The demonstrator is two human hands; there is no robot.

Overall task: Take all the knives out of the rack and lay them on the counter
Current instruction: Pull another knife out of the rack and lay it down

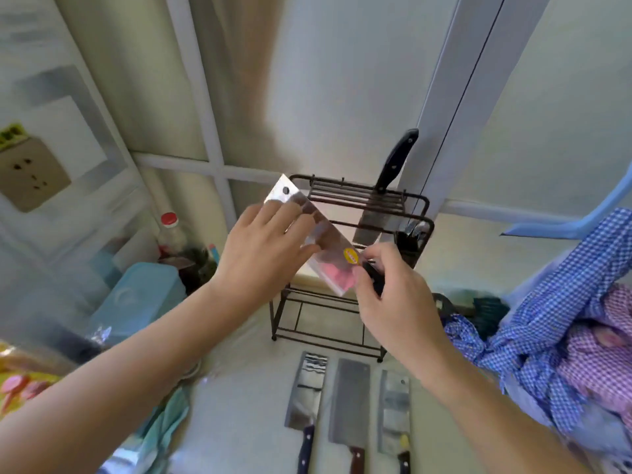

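A shiny cleaver (pixel 326 248) with a yellow sticker is held in the air in front of the dark wire rack (pixel 415 203). My right hand (pixel 390 285) grips its black handle, and my left hand (pixel 263 248) holds the blade's far end by the fingertips. One black-handled knife (pixel 393 165) still stands in the rack's top slots, blade down. Three cleavers lie side by side on the counter (pixel 239 405) in front of the rack: a left one (pixel 306 395), a middle one (pixel 349 401) and a right one (pixel 393 412).
A light blue plastic box (pixel 136 295) and a red-capped bottle (pixel 170 227) stand at the left. Blue and pink checked cloth (pixel 564 319) is piled at the right. A wall socket (pixel 29 174) is at the far left, and a teal cloth (pixel 164 425) lies by my left arm.
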